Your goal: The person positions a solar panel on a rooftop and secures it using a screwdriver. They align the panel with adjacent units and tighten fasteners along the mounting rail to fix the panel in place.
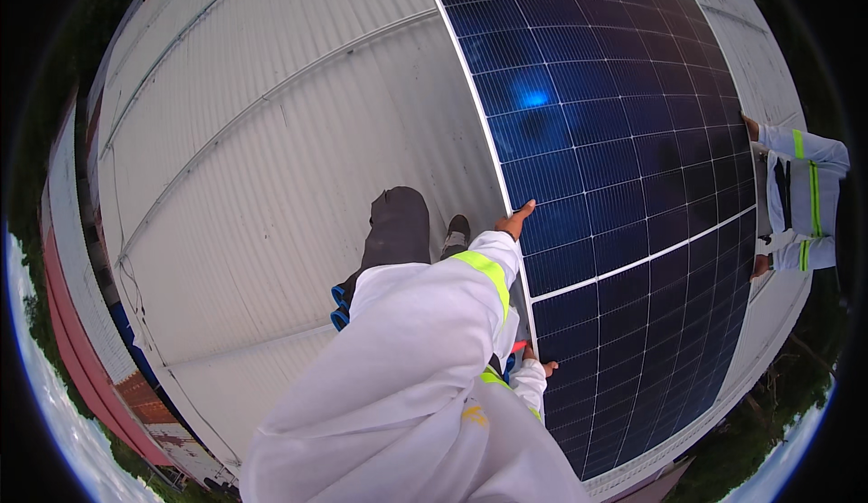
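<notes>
A large dark-blue solar panel (624, 168) with a pale metal frame fills the right half of the view. My left hand (515, 221) is closed around the near frame edge, thumb resting on the panel's face. Lower along that same edge, my right hand (544, 367) also grips the frame; its fingers are mostly hidden beneath. Across the panel, a co-worker (805, 197) in white sleeves with yellow-green bands has both hands at the opposite edge. A small red item (519, 346) shows beside my right forearm, too covered to name.
Below lies a ribbed, pale metal roof (271, 168) crossed by raised seams. A thin cable (136, 295) runs along its left side. My dark-trousered leg (398, 227) and shoe (459, 228) are on the roof near the panel. A lower red roof (86, 358) lies beyond the left edge.
</notes>
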Demonstrator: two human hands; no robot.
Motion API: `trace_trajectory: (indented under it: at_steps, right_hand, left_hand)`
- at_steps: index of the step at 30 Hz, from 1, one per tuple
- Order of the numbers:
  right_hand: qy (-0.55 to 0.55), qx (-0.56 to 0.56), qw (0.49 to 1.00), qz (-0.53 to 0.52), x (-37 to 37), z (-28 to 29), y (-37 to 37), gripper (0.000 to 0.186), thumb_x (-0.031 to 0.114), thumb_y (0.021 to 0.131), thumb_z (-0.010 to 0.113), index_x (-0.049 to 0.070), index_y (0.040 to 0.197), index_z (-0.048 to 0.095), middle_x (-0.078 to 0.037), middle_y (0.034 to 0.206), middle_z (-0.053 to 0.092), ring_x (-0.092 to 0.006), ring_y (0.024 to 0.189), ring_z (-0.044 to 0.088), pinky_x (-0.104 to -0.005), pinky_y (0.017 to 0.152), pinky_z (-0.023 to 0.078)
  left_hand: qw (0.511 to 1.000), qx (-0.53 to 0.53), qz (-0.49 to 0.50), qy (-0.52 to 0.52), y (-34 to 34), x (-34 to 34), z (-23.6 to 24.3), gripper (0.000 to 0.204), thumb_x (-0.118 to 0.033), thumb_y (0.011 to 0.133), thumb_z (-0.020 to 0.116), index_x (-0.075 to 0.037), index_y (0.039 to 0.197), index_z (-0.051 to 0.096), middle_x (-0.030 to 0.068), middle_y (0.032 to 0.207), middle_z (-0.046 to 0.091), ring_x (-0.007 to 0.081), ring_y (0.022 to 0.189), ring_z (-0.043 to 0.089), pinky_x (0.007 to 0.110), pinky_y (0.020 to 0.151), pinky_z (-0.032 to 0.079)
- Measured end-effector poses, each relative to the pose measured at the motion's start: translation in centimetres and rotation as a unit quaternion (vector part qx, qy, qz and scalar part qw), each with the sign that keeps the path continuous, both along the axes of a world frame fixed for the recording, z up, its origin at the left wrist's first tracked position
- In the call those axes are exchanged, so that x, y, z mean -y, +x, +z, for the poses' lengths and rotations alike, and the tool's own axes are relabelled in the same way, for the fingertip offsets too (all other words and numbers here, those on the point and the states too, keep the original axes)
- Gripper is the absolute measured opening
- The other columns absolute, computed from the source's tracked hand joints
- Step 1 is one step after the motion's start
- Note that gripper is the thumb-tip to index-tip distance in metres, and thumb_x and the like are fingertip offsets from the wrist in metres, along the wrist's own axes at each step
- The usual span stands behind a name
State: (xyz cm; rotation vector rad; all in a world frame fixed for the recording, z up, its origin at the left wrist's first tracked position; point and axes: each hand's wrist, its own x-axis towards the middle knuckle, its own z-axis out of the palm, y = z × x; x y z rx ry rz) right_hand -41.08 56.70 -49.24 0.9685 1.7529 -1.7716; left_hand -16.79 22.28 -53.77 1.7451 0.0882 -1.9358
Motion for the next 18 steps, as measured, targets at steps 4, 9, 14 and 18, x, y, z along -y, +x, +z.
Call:
trace_trajectory:
  at_steps: [4, 9, 14, 18]
  right_hand:
    - [-0.007, -0.001, 1.0, -0.013, 1.2, -1.0, 0.4, 0.075, 0.063, 0.078, 0.065, 0.015, 0.134, 0.057, -0.009, 0.142, 0.052, -0.0373, 0.127, 0.047, -0.0612, 0.108, 0.035]
    - [-0.003, -0.005, 1.0, -0.026, 3.1, -1.7, 2.3, 0.075, 0.063, 0.078, 0.066, 0.015, 0.134, 0.057, -0.009, 0.142, 0.052, -0.0373, 0.127, 0.047, -0.0612, 0.108, 0.035]
    - [-0.013, -0.007, 0.999, -0.036, 4.7, -1.8, 4.8, 0.075, 0.063, 0.077, 0.066, 0.015, 0.134, 0.057, -0.009, 0.142, 0.052, -0.0374, 0.127, 0.047, -0.0613, 0.108, 0.035]
    - [-0.016, -0.004, 0.999, -0.05, 5.7, -1.0, 5.9, 0.075, 0.063, 0.077, 0.066, 0.015, 0.134, 0.057, -0.009, 0.142, 0.052, -0.0374, 0.127, 0.047, -0.0613, 0.108, 0.035]
  left_hand:
    - [0.998, -0.025, 0.049, -0.024, -0.6, -1.0, -1.8, 0.092, -0.057, 0.067, 0.084, 0.012, 0.123, 0.059, 0.0216, 0.117, 0.067, 0.0309, 0.109, 0.065, 0.034, 0.098, 0.048]
    - [0.996, -0.025, 0.079, -0.031, -1.1, -1.8, -3.5, 0.097, -0.056, 0.065, 0.086, 0.013, 0.125, 0.056, 0.0239, 0.125, 0.062, 0.0325, 0.118, 0.058, 0.035, 0.103, 0.043]
    - [0.999, 0.034, 0.005, -0.002, 0.0, 0.5, -2.6, 0.112, -0.064, 0.06, 0.085, 0.017, 0.129, 0.05, 0.0283, 0.132, 0.055, 0.0351, 0.125, 0.053, 0.036, 0.107, 0.039]
    - [0.998, 0.048, -0.047, 0.003, 1.9, 3.6, -0.2, 0.115, -0.073, 0.06, 0.079, 0.016, 0.129, 0.052, 0.0284, 0.134, 0.055, 0.035, 0.127, 0.053, 0.034, 0.107, 0.039]
